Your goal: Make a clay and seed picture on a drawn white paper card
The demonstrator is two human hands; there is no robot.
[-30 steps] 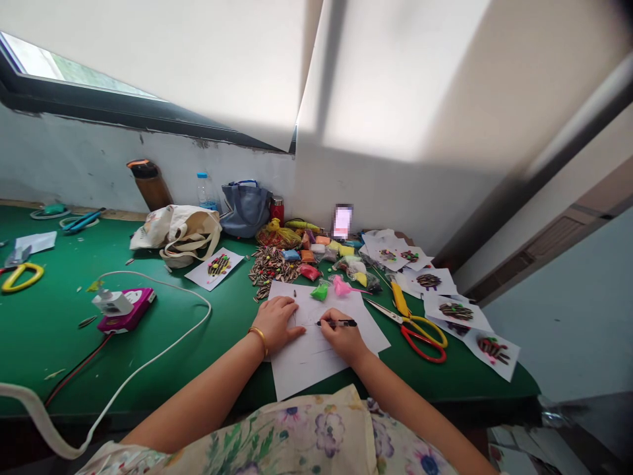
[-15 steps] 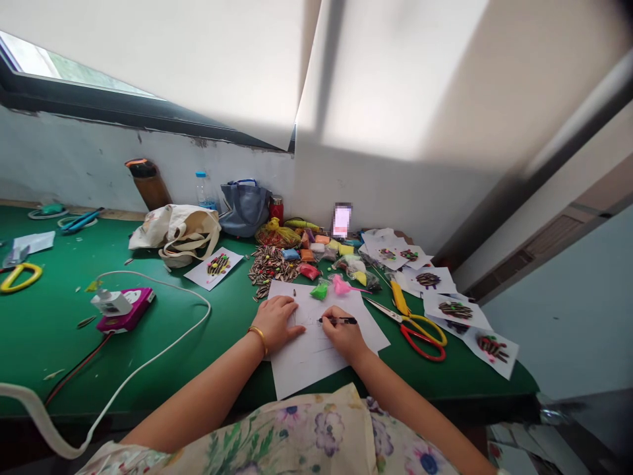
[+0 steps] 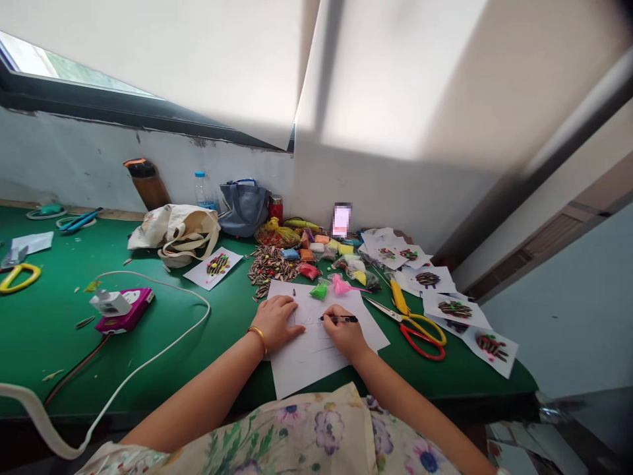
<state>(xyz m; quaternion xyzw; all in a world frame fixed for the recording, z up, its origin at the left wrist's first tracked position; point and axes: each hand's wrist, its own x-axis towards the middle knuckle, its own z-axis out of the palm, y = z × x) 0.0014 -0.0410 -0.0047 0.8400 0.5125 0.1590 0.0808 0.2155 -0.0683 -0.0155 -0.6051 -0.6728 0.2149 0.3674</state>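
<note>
A sheet of white paper (image 3: 301,369) lies in front of me on the green table, with faint pen lines on it. My left hand (image 3: 277,322) rests flat on its left side, fingers spread. In my right hand (image 3: 343,331) a black pen (image 3: 345,319) is pinched, its tip at the middle of the sheet. Just beyond the hands, a green clay packet (image 3: 319,290) and a pink clay packet (image 3: 342,285) sit at the paper's far edge. A heap of striped sunflower seeds (image 3: 271,265) lies past my left hand.
Scissors (image 3: 420,330) with red and yellow handles and a yellow cutter (image 3: 398,297) lie right of the paper. Seed-decorated cards (image 3: 455,309) line the right edge. Left are a purple box (image 3: 127,313) with a charger, a white cable (image 3: 163,346) and a cloth bag (image 3: 171,231).
The pen and my right hand have shifted very slightly right over the paper. My left hand stays in place.
</note>
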